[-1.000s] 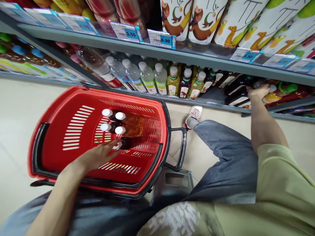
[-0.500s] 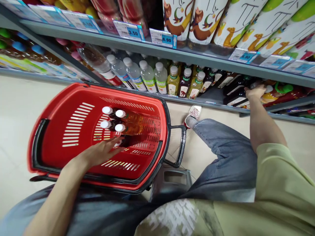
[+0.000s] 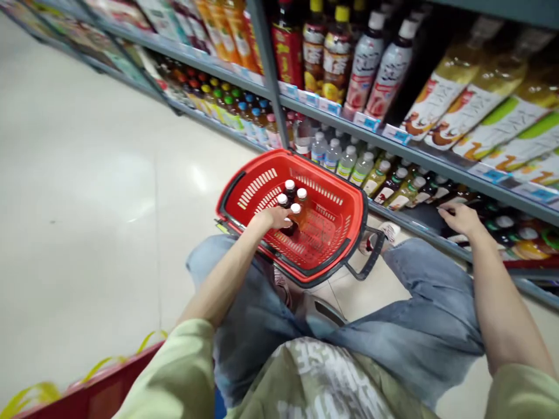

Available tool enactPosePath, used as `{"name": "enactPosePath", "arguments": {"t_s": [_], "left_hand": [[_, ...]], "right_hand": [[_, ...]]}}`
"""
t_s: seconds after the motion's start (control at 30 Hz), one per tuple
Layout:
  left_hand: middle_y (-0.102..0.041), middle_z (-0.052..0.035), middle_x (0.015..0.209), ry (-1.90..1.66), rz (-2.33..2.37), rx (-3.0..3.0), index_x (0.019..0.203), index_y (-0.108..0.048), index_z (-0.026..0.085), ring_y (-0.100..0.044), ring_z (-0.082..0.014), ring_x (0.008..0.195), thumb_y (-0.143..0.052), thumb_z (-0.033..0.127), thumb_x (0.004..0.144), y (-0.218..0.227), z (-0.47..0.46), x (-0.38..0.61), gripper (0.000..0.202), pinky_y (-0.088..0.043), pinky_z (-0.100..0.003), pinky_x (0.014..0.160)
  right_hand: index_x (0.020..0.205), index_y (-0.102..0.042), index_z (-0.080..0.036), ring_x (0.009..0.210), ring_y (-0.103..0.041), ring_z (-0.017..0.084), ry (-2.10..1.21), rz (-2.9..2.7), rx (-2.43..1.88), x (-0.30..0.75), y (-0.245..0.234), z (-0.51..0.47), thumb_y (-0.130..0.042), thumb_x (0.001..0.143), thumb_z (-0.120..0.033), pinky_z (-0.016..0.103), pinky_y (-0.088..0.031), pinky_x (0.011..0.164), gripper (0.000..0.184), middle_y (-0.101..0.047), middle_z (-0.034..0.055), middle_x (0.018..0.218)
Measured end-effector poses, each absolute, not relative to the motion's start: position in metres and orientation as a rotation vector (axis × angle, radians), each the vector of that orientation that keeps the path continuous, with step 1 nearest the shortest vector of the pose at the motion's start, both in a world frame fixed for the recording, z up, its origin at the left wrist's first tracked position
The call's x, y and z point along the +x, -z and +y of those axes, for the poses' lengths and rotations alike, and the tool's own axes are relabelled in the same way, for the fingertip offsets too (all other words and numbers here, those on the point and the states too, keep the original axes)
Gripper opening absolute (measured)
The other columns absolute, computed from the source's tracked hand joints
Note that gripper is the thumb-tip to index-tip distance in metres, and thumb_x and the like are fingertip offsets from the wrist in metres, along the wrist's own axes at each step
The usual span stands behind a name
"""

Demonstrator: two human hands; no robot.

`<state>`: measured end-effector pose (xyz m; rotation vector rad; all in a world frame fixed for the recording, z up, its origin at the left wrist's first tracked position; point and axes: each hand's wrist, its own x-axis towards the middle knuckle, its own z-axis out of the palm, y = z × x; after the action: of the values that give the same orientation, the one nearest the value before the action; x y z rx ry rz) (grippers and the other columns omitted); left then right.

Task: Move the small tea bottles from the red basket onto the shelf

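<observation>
Head view: I see my left hand (image 3: 275,218) laid over the white-capped bottles (image 3: 297,201) lying side by side in the red basket (image 3: 349,203), its grip hidden, probably steadying them, while my right hand (image 3: 460,218) rests open-fingered on the bottom shelf (image 3: 421,216) beside the basket.

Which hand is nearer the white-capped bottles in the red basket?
Left. The left hand is inside the red basket, at the white-capped bottles and seemingly touching one. The right hand is outside the basket, over at the bottom shelf.
</observation>
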<state>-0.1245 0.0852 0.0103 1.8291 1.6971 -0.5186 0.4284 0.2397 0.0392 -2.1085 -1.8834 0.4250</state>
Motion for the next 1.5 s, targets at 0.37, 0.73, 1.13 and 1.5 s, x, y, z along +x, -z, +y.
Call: {"name": "enactPosePath", "arguments": {"t_s": [0.37,0.73,1.13,1.5], "left_hand": [[-0.057,-0.0200,0.143,0.425,1.778,1.841,0.143,-0.058,0.022,-0.063,-0.0356,0.124,-0.077,0.021,0.079,0.048,0.068,-0.124,0.067,-0.052,-0.042,0.101],[-0.050,-0.0193,0.149,0.311,1.789,1.956,0.140,-0.060,0.024,-0.068,-0.0332,0.114,-0.063,0.001,0.079,0.058,0.069,-0.112,0.066,-0.053,-0.041,0.096],[-0.073,-0.0170,0.092,0.036,1.655,1.999,0.097,-0.074,0.009,-0.069,-0.0300,0.084,-0.081,0.023,0.060,0.038,0.075,-0.088,0.041,-0.050,-0.032,0.067],[-0.060,0.0022,0.065,-0.953,1.617,1.902,0.072,-0.064,0.017,-0.056,-0.0147,0.063,-0.075,0.028,0.061,-0.027,0.064,-0.096,0.019,-0.042,-0.028,0.063]], "right_hand": [[0.124,-0.067,-0.014,0.115,-0.066,0.028,-0.489,-2.666,-1.046,0.195,-0.074,0.127,-0.049,0.100,-0.038,0.043,-0.050,0.104,0.039,-0.069,0.0148,0.124],[0.140,-0.057,-0.014,0.123,-0.063,0.033,-0.627,-3.300,-1.043,0.102,-0.055,0.100,-0.052,0.102,-0.036,0.041,-0.052,0.097,0.044,-0.065,0.0181,0.133],[0.141,-0.053,-0.012,0.125,-0.062,0.036,-0.705,-3.461,-1.152,0.082,-0.043,0.092,-0.061,0.097,-0.041,0.042,-0.050,0.097,0.053,-0.062,0.0211,0.136],[0.118,-0.057,-0.015,0.112,-0.060,0.032,-0.589,-2.652,-1.307,0.068,-0.017,0.090,-0.061,0.088,-0.033,0.040,-0.050,0.089,0.035,-0.066,0.0160,0.117]]}}
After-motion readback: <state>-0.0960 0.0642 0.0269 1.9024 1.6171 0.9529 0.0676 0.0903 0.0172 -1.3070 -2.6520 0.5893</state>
